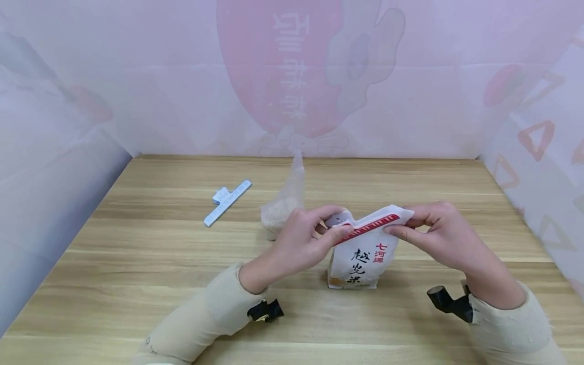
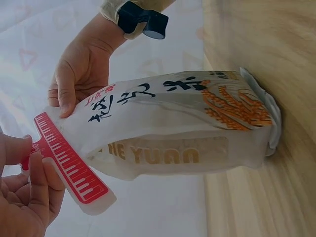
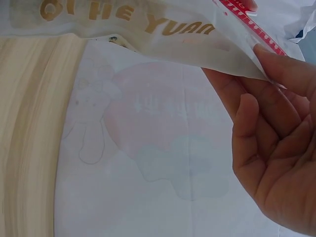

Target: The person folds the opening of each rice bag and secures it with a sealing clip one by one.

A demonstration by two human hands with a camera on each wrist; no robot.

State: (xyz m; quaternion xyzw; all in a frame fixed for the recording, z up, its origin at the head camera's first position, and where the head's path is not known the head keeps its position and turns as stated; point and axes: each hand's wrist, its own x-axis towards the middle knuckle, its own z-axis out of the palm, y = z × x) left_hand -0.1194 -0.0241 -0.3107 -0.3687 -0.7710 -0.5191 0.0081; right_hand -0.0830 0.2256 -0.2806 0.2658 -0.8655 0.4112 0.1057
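Note:
A white paper-like rice bag (image 1: 355,279) with black and red characters stands upright on the table, its top edge slanting up to the right. A red-and-white sealing clip (image 1: 375,226) with ruler-like marks lies across that top. My left hand (image 1: 296,246) pinches the clip's handle between thumb and fingers, as the left wrist view shows. My right hand (image 1: 444,238) pinches the bag's upper right corner, thumb in front and fingers behind. Gold letters run along the bag's side panel (image 2: 173,154), and orange rice ears (image 2: 232,106) are printed low on its front.
Behind my left hand stands a translucent bag (image 1: 285,203) with pale contents and a pointed top. Left of it a light blue sealing clip (image 1: 228,203) lies on the wooden table (image 1: 150,243). Printed cloth walls (image 1: 173,101) rise at the back and both sides.

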